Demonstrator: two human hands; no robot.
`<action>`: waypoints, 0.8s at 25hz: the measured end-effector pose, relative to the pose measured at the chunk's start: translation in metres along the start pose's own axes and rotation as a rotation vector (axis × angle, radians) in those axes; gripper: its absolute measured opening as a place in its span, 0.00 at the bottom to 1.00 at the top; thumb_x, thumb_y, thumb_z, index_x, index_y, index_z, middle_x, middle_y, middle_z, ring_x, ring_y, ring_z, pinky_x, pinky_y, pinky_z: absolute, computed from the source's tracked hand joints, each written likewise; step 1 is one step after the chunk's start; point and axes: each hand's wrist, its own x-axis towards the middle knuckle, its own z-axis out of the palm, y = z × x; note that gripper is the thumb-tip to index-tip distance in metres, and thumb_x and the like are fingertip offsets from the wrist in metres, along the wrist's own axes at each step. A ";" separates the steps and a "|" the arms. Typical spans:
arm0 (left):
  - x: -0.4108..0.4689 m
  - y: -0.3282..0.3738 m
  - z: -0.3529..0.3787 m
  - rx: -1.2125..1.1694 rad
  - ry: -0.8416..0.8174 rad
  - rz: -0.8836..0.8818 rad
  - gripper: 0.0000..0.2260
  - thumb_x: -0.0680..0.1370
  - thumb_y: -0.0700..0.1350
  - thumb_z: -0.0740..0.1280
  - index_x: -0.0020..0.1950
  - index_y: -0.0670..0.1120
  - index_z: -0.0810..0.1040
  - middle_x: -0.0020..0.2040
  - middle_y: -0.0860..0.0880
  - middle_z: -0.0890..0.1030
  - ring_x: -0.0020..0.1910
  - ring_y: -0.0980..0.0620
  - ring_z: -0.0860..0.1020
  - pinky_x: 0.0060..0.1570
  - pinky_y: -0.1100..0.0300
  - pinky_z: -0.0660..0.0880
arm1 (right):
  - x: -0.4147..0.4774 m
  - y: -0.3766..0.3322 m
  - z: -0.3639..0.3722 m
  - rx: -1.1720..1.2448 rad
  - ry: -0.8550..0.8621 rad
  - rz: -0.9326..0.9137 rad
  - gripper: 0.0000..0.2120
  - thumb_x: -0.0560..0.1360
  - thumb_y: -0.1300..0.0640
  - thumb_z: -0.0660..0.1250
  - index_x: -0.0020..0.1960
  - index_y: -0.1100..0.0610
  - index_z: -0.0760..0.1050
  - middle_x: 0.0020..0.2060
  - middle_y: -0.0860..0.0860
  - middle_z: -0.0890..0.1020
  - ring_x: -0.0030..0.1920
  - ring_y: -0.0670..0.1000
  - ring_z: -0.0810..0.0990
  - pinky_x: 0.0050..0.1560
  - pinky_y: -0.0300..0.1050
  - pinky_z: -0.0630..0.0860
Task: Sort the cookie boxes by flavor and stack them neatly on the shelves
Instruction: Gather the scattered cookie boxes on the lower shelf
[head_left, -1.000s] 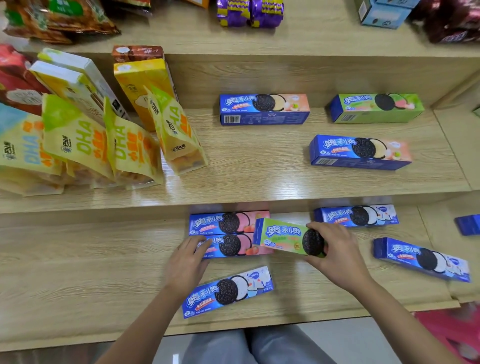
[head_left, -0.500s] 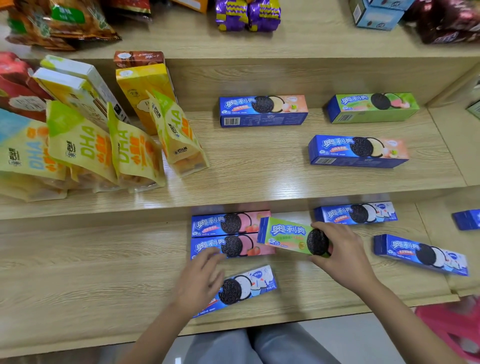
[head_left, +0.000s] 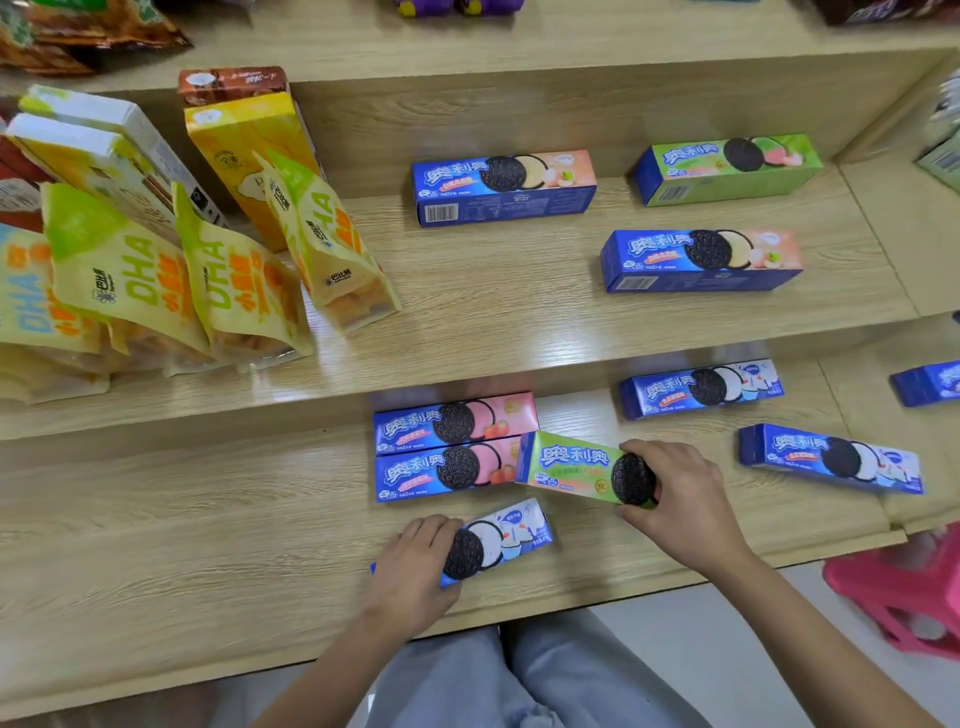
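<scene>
The right hand (head_left: 680, 499) clasps the right end of a green box (head_left: 571, 465), tilted on the lower shelf (head_left: 208, 519) beside two pink boxes (head_left: 452, 447). The left hand (head_left: 415, 566) closes over a white box (head_left: 498, 538) near the shelf's front edge. Likely light, stiff cardboard — grip across the long sides, not crushing the ends.

Stepped light-wood shelves (head_left: 519, 322) fill the view, their grain glossy under overhead light. Below the lowest shelf's front edge lies pale grey floor (head_left: 753, 639), a pink plastic stool (head_left: 904, 597) at right.
</scene>
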 end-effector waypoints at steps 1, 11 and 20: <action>0.001 0.001 -0.001 -0.004 0.000 0.004 0.33 0.53 0.53 0.75 0.56 0.52 0.71 0.48 0.54 0.81 0.45 0.52 0.80 0.39 0.63 0.77 | -0.002 0.001 -0.002 0.004 0.009 0.010 0.31 0.56 0.52 0.78 0.58 0.51 0.73 0.52 0.51 0.80 0.54 0.56 0.74 0.51 0.51 0.66; 0.055 0.085 -0.020 0.062 0.007 0.192 0.30 0.59 0.51 0.72 0.60 0.50 0.71 0.53 0.50 0.79 0.52 0.48 0.78 0.47 0.59 0.77 | -0.030 0.066 -0.049 0.073 0.122 0.088 0.32 0.57 0.52 0.78 0.59 0.51 0.72 0.52 0.52 0.80 0.54 0.56 0.74 0.54 0.55 0.70; 0.115 0.226 0.050 -0.020 0.001 0.092 0.28 0.65 0.44 0.69 0.64 0.50 0.70 0.60 0.49 0.76 0.59 0.46 0.73 0.50 0.54 0.73 | -0.039 0.205 -0.120 0.072 0.155 0.110 0.31 0.57 0.54 0.78 0.59 0.50 0.73 0.53 0.51 0.80 0.56 0.57 0.73 0.55 0.54 0.66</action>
